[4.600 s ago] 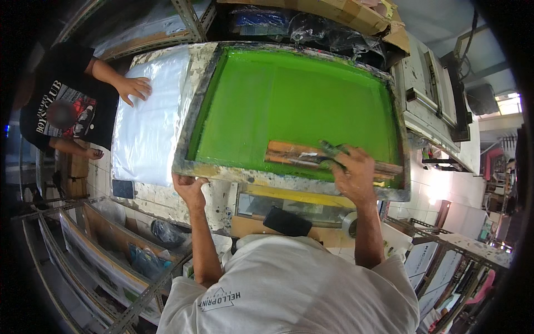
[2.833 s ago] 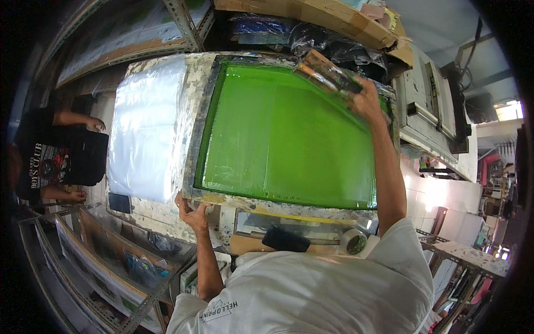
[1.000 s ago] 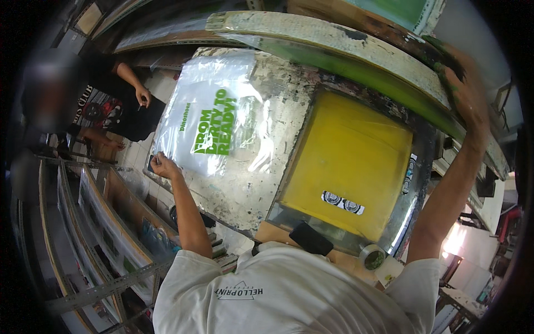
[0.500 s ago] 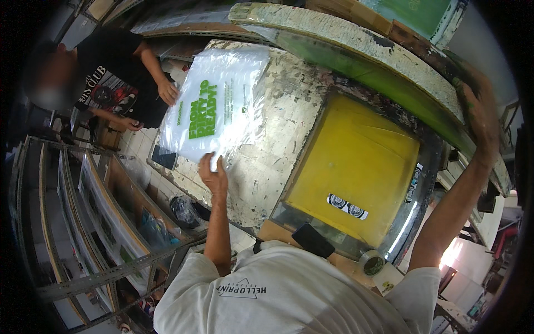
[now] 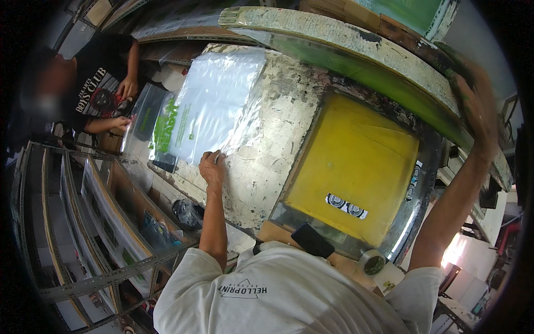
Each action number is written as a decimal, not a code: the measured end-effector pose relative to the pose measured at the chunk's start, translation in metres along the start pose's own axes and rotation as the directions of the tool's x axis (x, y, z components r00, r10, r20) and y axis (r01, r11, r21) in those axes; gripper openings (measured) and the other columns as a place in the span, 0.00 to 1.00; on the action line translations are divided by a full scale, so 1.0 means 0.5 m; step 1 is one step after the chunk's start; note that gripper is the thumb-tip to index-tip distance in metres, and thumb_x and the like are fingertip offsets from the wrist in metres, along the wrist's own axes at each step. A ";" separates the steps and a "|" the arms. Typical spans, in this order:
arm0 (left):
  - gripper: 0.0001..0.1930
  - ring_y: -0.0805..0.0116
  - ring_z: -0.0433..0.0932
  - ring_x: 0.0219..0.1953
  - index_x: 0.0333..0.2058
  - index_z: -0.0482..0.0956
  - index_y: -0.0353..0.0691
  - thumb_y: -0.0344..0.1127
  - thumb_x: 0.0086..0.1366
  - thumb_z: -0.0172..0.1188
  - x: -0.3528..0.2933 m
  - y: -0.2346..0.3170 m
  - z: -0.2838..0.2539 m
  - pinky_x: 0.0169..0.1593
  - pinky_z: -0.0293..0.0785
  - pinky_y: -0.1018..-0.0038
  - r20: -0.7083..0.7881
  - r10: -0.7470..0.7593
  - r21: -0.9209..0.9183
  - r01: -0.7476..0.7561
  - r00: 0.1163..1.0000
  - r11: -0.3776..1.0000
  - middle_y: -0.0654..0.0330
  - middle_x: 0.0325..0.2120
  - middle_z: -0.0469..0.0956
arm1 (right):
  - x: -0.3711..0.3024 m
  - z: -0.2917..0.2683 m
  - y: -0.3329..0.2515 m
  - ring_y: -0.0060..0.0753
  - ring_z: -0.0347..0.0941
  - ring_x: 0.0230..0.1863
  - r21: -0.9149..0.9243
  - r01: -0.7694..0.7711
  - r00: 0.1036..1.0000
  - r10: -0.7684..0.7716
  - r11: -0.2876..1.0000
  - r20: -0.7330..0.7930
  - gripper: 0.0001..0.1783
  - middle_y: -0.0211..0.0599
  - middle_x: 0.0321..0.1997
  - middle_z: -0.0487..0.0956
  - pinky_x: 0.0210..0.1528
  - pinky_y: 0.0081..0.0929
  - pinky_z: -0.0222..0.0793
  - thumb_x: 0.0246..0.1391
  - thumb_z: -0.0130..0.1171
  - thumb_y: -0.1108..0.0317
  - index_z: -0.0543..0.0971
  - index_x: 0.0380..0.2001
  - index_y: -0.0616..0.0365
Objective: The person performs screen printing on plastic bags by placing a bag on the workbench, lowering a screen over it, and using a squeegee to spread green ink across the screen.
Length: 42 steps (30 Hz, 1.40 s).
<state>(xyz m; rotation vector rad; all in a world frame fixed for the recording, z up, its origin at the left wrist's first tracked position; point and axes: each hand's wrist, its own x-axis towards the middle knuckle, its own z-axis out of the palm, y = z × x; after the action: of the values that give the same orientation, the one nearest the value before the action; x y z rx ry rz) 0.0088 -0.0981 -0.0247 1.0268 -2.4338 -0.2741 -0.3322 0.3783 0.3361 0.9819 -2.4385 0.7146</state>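
Observation:
On the near edge of a clear plastic bag stack (image 5: 214, 106), my left hand (image 5: 212, 167) has its fingers curled and closed on the plastic. A printed bag with green lettering (image 5: 163, 131) slants off the left side of this stack, its outer edge in a co-worker's hand (image 5: 121, 123). At the far right, my right hand (image 5: 473, 103) is wrapped round the end of a raised screen-printing frame (image 5: 356, 42); part of its grip is blurred. Green mesh shows below the frame's paint-crusted bar, which hangs tilted above the table.
A yellow panel (image 5: 350, 167) lies on the paint-stained table (image 5: 278, 128). Near my body are a black phone (image 5: 312, 240) and a tape roll (image 5: 372, 262). A drying rack (image 5: 111, 222) stands at lower left; the co-worker (image 5: 103, 83) is at far left.
The printed bag has slid left off the stack with the co-worker's hand, baring unprinted plastic. My left hand's fingers have curled in. My right hand stays on the raised frame.

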 end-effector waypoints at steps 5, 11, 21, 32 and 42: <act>0.07 0.61 0.77 0.24 0.27 0.84 0.35 0.31 0.52 0.69 0.053 -0.029 0.016 0.32 0.71 0.68 -0.079 -0.081 -0.336 0.050 0.994 0.941 0.56 0.25 0.80 | 0.026 0.004 -0.025 0.41 0.69 0.58 -0.092 -0.149 0.985 0.156 0.985 0.072 0.25 0.46 0.56 0.73 0.63 0.35 0.60 0.57 0.55 0.58 0.74 0.56 0.57; 0.11 0.65 0.80 0.32 0.40 0.83 0.37 0.30 0.58 0.66 0.080 0.189 -0.005 0.38 0.74 0.75 0.334 0.058 -0.649 0.185 0.941 0.738 0.55 0.34 0.83 | 0.030 0.021 0.007 0.41 0.69 0.58 -0.113 -0.162 0.987 0.162 0.980 -0.009 0.24 0.46 0.55 0.74 0.62 0.34 0.60 0.57 0.55 0.58 0.76 0.54 0.56; 0.29 0.45 0.49 0.70 0.60 0.71 0.51 0.51 0.60 0.60 0.013 0.357 0.022 0.70 0.35 0.41 0.657 0.575 -0.270 -0.560 0.488 0.783 0.62 0.65 0.63 | 0.032 0.015 0.078 0.39 0.68 0.59 -0.029 -0.129 0.991 0.130 0.991 0.033 0.24 0.45 0.56 0.74 0.62 0.33 0.60 0.57 0.58 0.60 0.74 0.56 0.57; 0.38 0.51 0.38 0.73 0.65 0.63 0.54 0.55 0.56 0.63 -0.161 0.673 0.207 0.71 0.29 0.44 0.448 0.891 -0.638 -0.672 0.074 0.376 0.68 0.70 0.52 | 0.059 -0.010 -0.090 0.33 0.72 0.23 -0.022 -0.287 0.938 0.286 0.958 0.198 0.17 0.45 0.25 0.81 0.30 0.31 0.69 0.45 0.53 0.65 0.83 0.34 0.65; 0.37 0.54 0.38 0.73 0.64 0.64 0.53 0.50 0.57 0.64 -0.255 0.797 0.190 0.72 0.27 0.45 0.416 0.894 -0.748 -0.621 -0.167 0.232 0.67 0.70 0.51 | 0.045 -0.035 -0.116 0.39 0.74 0.24 -0.002 -0.090 0.984 0.089 0.996 0.151 0.17 0.49 0.23 0.80 0.33 0.38 0.70 0.45 0.53 0.63 0.82 0.30 0.67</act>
<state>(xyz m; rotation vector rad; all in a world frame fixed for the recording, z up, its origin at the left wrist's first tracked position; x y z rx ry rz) -0.2089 0.2714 -0.0086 -1.3313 -3.0815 -0.7788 -0.3019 0.3413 0.3797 0.9657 -2.6278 0.6989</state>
